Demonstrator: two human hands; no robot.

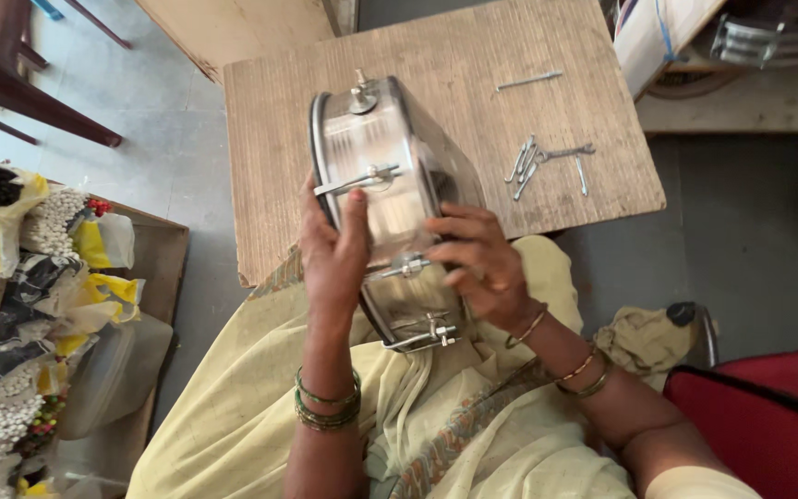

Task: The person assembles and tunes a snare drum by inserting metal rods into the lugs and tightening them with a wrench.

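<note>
A round shiny metal drum shell [390, 176] with several bolt-and-clamp fittings along its side stands tilted on edge, resting between my lap and a wooden board [528, 55]. My left hand [332, 249] grips its left rim, the thumb lying near one clamp. My right hand [473, 261] holds the right side, fingers pinched at a bolt fitting [406, 268] on the wall. A small heap of loose metal rods and hooks [542, 162] lies on the board to the right, with one single rod [528, 81] farther back.
At the left stands a wooden crate [154, 249] with bags of small white and yellow parts [43, 268]. A red seat [768, 407] is at the lower right, a crumpled cloth [644, 337] beside it. Dark chair legs [30, 102] stand at the upper left.
</note>
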